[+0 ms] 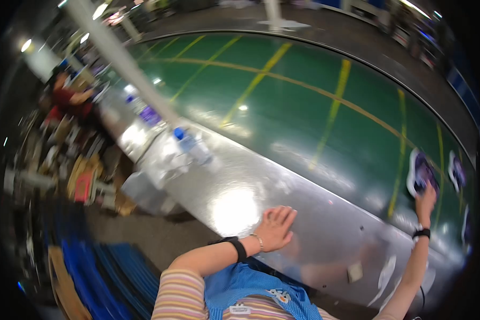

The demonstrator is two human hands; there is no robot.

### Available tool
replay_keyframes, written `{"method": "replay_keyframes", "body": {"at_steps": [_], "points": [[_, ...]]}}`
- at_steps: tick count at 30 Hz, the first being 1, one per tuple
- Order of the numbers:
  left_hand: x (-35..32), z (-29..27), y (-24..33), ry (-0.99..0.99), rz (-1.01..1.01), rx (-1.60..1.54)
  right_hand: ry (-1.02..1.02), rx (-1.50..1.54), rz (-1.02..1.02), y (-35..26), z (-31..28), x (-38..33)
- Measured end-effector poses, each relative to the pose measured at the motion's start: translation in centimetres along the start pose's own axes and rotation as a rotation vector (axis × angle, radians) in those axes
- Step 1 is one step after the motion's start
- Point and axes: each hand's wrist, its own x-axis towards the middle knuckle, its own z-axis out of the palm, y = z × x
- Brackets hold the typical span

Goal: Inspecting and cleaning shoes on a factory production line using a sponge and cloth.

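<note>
At the far right, my right hand [426,199] is stretched out over the green conveyor belt [288,106]. Its fingers are closed on the near end of a purple sneaker [415,169] with a white sole, which appears to be on the belt. My left hand [275,229] holds nothing. It lies over the near edge of the shiny metal worktop [250,176], palm down with fingers stretched out. Just beyond my right hand is another purple and white sneaker [456,170], and part of a further shoe [466,226] shows at the right rim.
Yellow lines cross the belt. A water bottle [193,146] with a blue cap and a purple-labelled bottle [145,112] are on the worktop, left, beside clear plastic [168,162]. A small pale block [354,272] lies near my right forearm. Another person [72,101] works at far left; blue crates [96,272] stand below.
</note>
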Motion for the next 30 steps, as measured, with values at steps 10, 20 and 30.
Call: {"method": "replay_keyframes", "body": {"at_steps": [10,20,30], "points": [[1.6,1.1,0.2,-0.141,0.343,0.211,-0.498,0.941,-0.447,-14.3,-16.4,-18.5],[0.0,0.2,-1.5,-0.368,0.569,0.197,-0.886,1.218,0.297,-13.4,-19.0,-28.3],[0.5,-0.3,1.8,-0.495,0.305,0.019,-0.716,1.103,0.452,1.2,-24.7,-37.9]]}}
